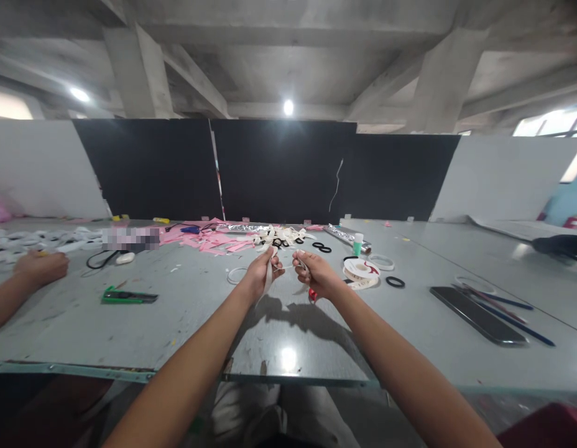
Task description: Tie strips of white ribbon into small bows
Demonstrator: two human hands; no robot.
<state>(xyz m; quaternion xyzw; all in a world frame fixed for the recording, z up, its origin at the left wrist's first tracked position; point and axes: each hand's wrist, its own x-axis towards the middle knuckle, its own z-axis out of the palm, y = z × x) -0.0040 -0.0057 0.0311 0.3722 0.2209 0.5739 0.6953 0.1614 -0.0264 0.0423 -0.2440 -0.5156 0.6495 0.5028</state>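
Note:
My left hand (261, 274) pinches a strip of cream ribbon (268, 277) that hangs down from its fingers above the grey table (288, 323). My right hand (316, 274) is closed close beside it, gripping a small tool with a red handle (311, 294) and touching the ribbon's end; the tool is mostly hidden by the fingers. A roll of cream ribbon (360, 271) lies just right of my right hand. A white ring (234, 275) lies left of my left hand.
Pink scraps and cut ribbon pieces (251, 238) are heaped at the back. Black rings (395, 282), a green-capped bottle (358, 244), a phone (477, 314) and pens (507, 311) lie to the right. A green cutter (129, 296) lies left. Another person's hand (40, 267) rests far left.

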